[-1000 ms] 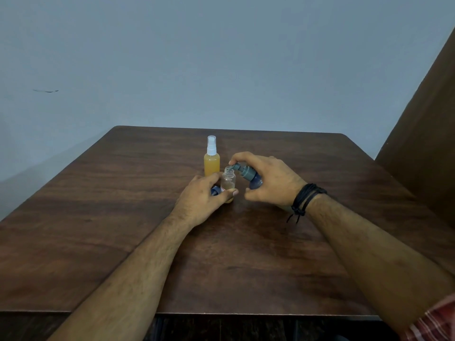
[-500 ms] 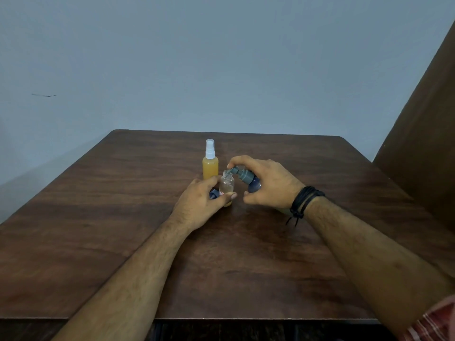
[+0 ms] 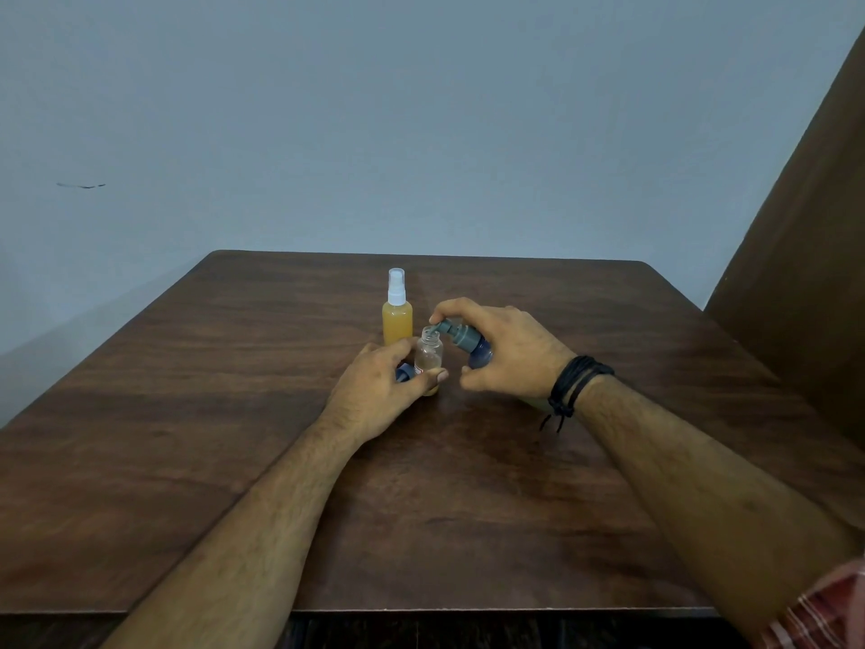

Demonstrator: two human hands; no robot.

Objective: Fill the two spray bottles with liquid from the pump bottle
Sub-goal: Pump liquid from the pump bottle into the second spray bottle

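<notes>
On a dark wooden tabletop (image 3: 234,461), a person's left hand (image 3: 374,391) curls its fingers and thumb around a small uncapped clear spray bottle (image 3: 428,356), which stands upright with a little amber liquid at its base; something blue (image 3: 403,372) shows inside the same grip. Just behind stands a capped spray bottle (image 3: 397,316) full of orange liquid. At right, the right hand (image 3: 505,351) grips a tilted blue pump bottle (image 3: 468,341), forefinger on the pump head, its nozzle at the open bottle's mouth.

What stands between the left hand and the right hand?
The open small bottle, held by the left hand; the right hand tips the pump bottle over it. Head view.
</notes>
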